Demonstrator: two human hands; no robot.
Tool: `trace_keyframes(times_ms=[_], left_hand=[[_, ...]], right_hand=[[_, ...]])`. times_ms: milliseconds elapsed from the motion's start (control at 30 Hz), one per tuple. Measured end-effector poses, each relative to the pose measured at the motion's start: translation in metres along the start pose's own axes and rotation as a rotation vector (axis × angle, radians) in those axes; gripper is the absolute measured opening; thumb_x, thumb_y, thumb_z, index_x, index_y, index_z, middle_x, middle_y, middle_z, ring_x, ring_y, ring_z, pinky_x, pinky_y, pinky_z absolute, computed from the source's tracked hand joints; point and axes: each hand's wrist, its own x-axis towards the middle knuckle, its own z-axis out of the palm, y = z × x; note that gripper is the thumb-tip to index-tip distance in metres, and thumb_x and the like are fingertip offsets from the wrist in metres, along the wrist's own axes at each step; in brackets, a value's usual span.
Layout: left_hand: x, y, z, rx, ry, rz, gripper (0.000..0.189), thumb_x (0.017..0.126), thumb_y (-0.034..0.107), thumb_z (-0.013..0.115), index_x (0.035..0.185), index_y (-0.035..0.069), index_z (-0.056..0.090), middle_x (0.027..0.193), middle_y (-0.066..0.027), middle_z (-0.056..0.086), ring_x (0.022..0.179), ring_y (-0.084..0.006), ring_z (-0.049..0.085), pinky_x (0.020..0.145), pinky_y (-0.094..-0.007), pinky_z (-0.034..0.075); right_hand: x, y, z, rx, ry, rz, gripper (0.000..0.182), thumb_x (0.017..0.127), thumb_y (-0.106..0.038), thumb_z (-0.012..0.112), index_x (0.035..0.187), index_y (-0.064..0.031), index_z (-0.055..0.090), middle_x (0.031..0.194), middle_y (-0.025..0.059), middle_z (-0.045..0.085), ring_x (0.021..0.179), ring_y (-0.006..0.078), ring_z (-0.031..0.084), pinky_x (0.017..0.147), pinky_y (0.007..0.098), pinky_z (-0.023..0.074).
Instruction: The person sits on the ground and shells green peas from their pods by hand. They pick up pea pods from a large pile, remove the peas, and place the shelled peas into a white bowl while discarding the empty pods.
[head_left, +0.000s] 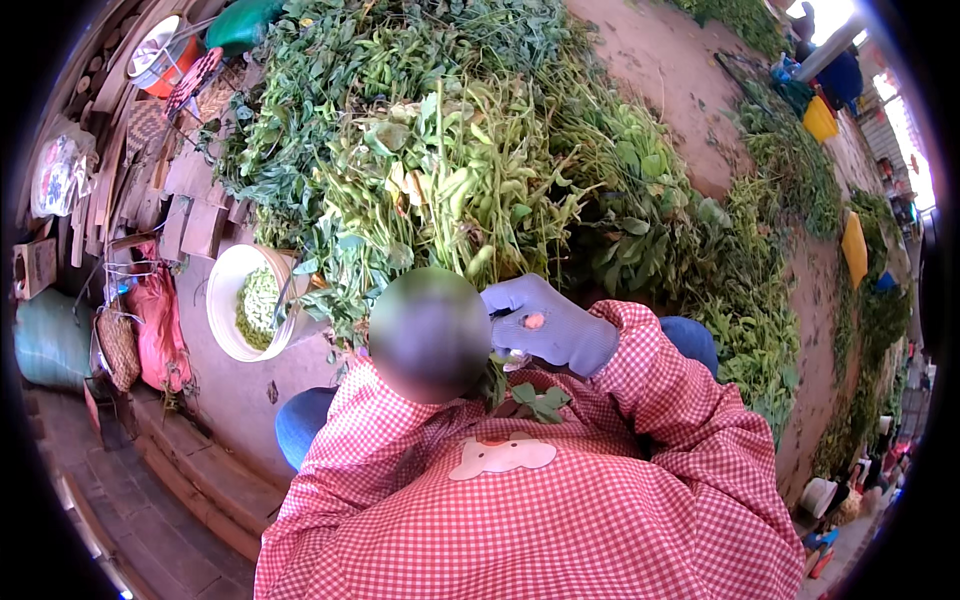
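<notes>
A blurred round patch covers my left hand (431, 337), so its fingers and anything in them are hidden. My right hand (553, 324) wears a grey-purple knit glove with a hole on its back. Its fingers curl towards the blurred patch, and their tips are lost behind it. Green leaves on a bean stem (541, 403) hang below both hands, over my red checked smock (525, 525). Just beyond my hands rises a large heap of uprooted soybean plants (457, 187) with plump green pods. At the left stands a white bucket (219, 300), partly filled with shelled green beans (259, 307).
Stacked boards (202, 229) lie at the left, near a red bucket (166, 56) and a red-black woven stool (193, 81). A pink sack (160, 330) and a green sack (52, 341) lean nearby. More bean plants (750, 300) spread along the right.
</notes>
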Motion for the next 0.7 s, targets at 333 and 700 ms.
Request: trace_keyframes(times_ms=[333,700], left_hand=[[-0.026,-0.018,0.030,0.084,0.195,0.039,0.027,0.088,0.018,0.059,0.111,0.005,0.059,0.097,-0.0088,0.060,0.079,-0.0197,0.060,0.068,-0.0318,0.053],[0.022,0.004,-0.035,-1.552,0.236,-1.165,0.022,0.085,0.013,0.065,0.102,-0.001,0.064,0.086,-0.0077,0.066,0.059,-0.0108,0.054,0.048,-0.0218,0.041]], right_hand=[[-0.006,0.007,0.000,0.153,0.031,0.069,0.020,0.086,-0.013,0.065,0.099,0.0022,0.067,0.078,0.0038,0.067,0.067,0.0074,0.058,0.060,0.0258,0.0499],[-0.005,0.016,0.004,0.071,0.047,0.054,0.014,0.088,-0.010,0.061,0.093,0.0040,0.060,0.075,0.0071,0.061,0.061,0.0107,0.056,0.052,0.0251,0.0446]])
